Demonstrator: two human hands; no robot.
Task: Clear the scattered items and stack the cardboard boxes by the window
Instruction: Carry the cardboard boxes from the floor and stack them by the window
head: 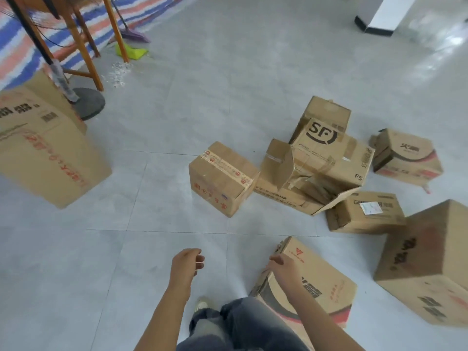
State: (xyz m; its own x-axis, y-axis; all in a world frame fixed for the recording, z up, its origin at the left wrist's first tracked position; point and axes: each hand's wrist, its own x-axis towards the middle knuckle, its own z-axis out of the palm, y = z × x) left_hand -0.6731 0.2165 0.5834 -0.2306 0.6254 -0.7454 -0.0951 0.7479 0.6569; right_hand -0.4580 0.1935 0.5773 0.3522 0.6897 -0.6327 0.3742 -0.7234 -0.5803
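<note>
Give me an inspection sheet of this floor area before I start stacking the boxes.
Surface: grey tiled floor, bare between the boxes.
Job's things: cardboard boxes scattered, none neatly stacked; SF box lies tilted on a torn box; taped box stands apart.
Clutter: white debris, green dustpan, purple broom.
Hands: left hand loosely curled, holds nothing; right hand rests on the nearest box, grip unclear.
Cables: what looks like a thin dark cord by the wooden legs.
Surroundings: striped tarp, round-based stand, white column.
</note>
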